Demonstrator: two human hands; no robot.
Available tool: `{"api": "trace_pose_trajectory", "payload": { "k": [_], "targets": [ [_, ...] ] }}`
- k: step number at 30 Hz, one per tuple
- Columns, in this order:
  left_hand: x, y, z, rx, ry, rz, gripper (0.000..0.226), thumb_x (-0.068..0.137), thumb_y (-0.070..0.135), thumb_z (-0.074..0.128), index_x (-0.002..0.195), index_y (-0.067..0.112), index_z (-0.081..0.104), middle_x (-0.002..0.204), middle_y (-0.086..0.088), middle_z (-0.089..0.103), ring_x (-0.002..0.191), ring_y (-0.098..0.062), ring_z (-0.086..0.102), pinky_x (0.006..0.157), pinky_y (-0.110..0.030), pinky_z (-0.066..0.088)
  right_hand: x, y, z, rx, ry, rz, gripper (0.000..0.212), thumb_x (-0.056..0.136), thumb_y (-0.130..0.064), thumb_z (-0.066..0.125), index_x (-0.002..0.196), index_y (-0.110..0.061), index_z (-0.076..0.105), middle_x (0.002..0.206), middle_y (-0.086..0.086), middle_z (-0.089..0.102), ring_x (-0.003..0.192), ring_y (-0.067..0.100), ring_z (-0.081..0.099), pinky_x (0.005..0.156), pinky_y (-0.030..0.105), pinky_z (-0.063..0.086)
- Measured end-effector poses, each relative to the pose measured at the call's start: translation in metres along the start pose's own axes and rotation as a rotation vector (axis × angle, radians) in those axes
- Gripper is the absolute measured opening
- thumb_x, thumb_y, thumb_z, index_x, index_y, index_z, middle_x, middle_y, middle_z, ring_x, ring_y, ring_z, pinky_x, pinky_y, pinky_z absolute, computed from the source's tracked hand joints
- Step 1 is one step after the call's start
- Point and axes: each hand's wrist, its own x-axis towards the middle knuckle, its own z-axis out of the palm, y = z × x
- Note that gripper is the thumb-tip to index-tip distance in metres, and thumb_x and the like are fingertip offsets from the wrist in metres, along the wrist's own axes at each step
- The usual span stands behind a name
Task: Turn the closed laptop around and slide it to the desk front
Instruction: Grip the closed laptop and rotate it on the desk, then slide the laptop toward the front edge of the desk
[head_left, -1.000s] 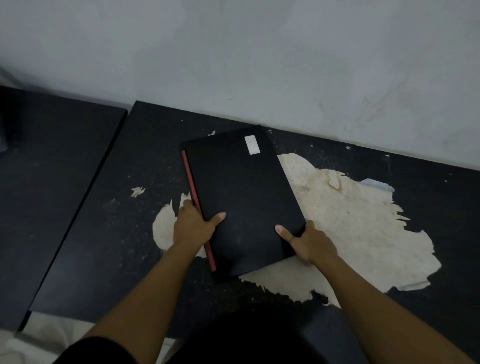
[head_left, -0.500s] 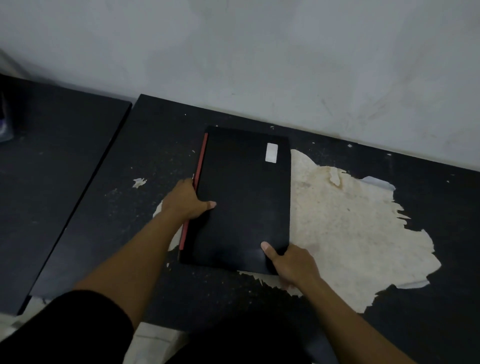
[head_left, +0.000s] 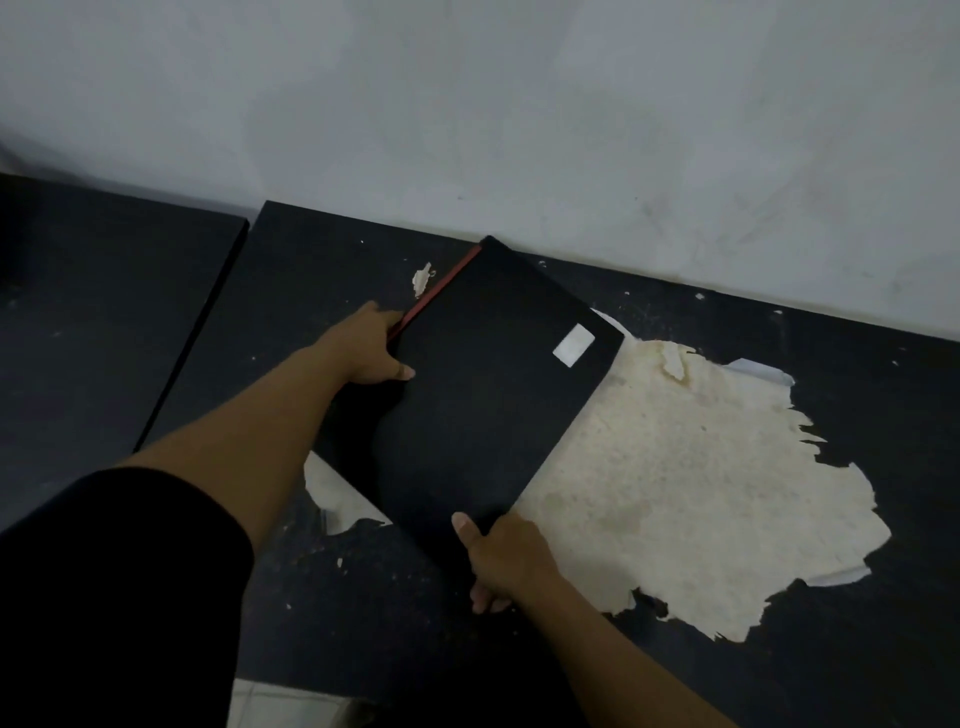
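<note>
- Turning step under way: closed laptop (head_left: 483, 395) lies askew at the table's (head_left: 332, 249) far edge.
- Left hand (head_left: 371, 348) and right hand (head_left: 506, 558) grip opposite edges.
- Next, likely: finish rotating, then slide it near.

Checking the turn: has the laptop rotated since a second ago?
Yes. The laptop has swung clockwise; its far corner now nears the wall.

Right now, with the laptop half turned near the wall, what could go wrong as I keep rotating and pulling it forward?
1. The laptop's far corner sits almost against the wall; further turning could scrape it there.
2. It lies partly on the peeled patch of the desk; the ragged edges could catch as it slides.
3. The left hand and right hand grip only the edges, so one may slip.
</note>
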Motion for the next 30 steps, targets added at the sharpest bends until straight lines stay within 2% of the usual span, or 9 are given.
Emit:
{"api": "trace_pose_trajectory", "payload": {
  "k": [4, 7, 11, 14, 17, 21, 24, 27, 30],
  "targets": [
    [0.007, -0.003, 0.007, -0.045, -0.005, 0.025, 0.100, 0.072, 0.048, 0.084, 0.156, 0.026, 0.037, 0.145, -0.013, 0.038, 0.131, -0.036, 0.047, 0.110, -0.048, 0.040, 0.000, -0.005, 0.002, -0.081, 0.001, 0.004, 0.074, 0.097, -0.071, 0.036, 0.073, -0.006, 0.062, 0.069, 0.012, 0.077, 0.065, 0.026, 0.076, 0.074, 0.036, 0.064],
    [0.000, -0.008, 0.016, -0.098, 0.035, -0.001, 0.099, 0.078, 0.046, 0.082, 0.159, 0.024, 0.030, 0.144, -0.013, 0.039, 0.133, -0.034, 0.045, 0.112, -0.045, 0.038, -0.001, -0.008, -0.010, -0.117, -0.069, 0.025, 0.078, 0.093, -0.074, 0.040, 0.078, -0.002, 0.066, 0.072, 0.014, 0.077, 0.064, 0.027, 0.076, 0.067, 0.037, 0.065],
    [-0.034, -0.010, 0.040, -0.132, 0.276, -0.006, 0.087, 0.083, 0.049, 0.076, 0.157, 0.029, 0.035, 0.137, -0.015, 0.044, 0.125, -0.037, 0.046, 0.106, -0.051, 0.040, 0.009, -0.020, -0.065, -0.241, -0.093, -0.004, 0.062, 0.094, -0.061, 0.057, 0.078, -0.003, 0.066, 0.068, 0.015, 0.076, 0.057, 0.026, 0.073, 0.061, 0.035, 0.063],
    [-0.071, -0.008, 0.067, -0.105, 0.454, -0.124, 0.083, 0.082, 0.060, 0.070, 0.154, 0.032, 0.039, 0.136, -0.018, 0.040, 0.121, -0.040, 0.042, 0.099, -0.056, 0.039, 0.035, -0.033, -0.121, -0.327, 0.226, -0.100, 0.049, 0.091, -0.058, 0.062, 0.076, -0.011, 0.064, 0.070, 0.006, 0.072, 0.068, 0.025, 0.073, 0.070, 0.036, 0.060],
    [-0.100, -0.002, 0.089, -0.080, 0.454, -0.353, 0.093, 0.080, 0.077, 0.057, 0.158, 0.037, 0.025, 0.144, -0.022, 0.028, 0.127, -0.043, 0.033, 0.102, -0.058, 0.034, 0.061, -0.048, -0.166, -0.272, 0.583, -0.292, 0.037, 0.084, -0.051, 0.072, 0.103, -0.022, 0.060, 0.112, 0.010, 0.064, 0.104, 0.030, 0.064, 0.083, 0.035, 0.049],
    [-0.116, -0.003, 0.101, -0.282, 0.305, -0.546, 0.094, 0.083, 0.080, 0.048, 0.158, 0.048, 0.002, 0.153, -0.023, 0.011, 0.132, -0.050, 0.032, 0.104, -0.060, 0.036, 0.092, -0.068, -0.200, -0.432, 0.541, -0.283, 0.088, 0.083, -0.070, 0.064, 0.157, -0.043, 0.025, 0.161, 0.020, 0.021, 0.146, 0.043, 0.027, 0.116, 0.054, 0.028],
    [-0.120, 0.002, 0.100, -0.533, 0.213, -0.575, 0.094, 0.086, 0.076, 0.050, 0.155, 0.055, -0.009, 0.158, -0.027, 0.009, 0.131, -0.052, 0.043, 0.100, -0.053, 0.043, 0.107, -0.072, -0.208, -0.599, 0.466, -0.222, 0.094, 0.083, -0.083, 0.044, 0.159, -0.050, 0.000, 0.168, 0.022, 0.008, 0.153, 0.042, 0.013, 0.119, 0.059, 0.016],
    [-0.116, 0.013, 0.098, -0.717, 0.197, -0.577, 0.102, 0.083, 0.073, 0.059, 0.154, 0.056, -0.012, 0.161, -0.025, 0.011, 0.135, -0.049, 0.041, 0.082, -0.041, 0.051, 0.109, -0.070, -0.208, -0.625, 0.452, -0.225, 0.093, 0.084, -0.085, 0.038, 0.159, -0.050, -0.003, 0.164, 0.022, 0.015, 0.147, 0.046, 0.021, 0.117, 0.060, 0.020],
    [-0.107, 0.023, 0.101, -0.757, 0.279, -0.605, 0.109, 0.078, 0.075, 0.063, 0.155, 0.053, -0.011, 0.159, -0.023, 0.012, 0.129, -0.044, 0.047, 0.103, -0.046, 0.043, 0.105, -0.070, -0.208, -0.630, 0.475, -0.223, 0.092, 0.084, -0.085, 0.038, 0.159, -0.050, -0.001, 0.162, 0.025, 0.015, 0.146, 0.046, 0.021, 0.117, 0.058, 0.018]
  ]
}}
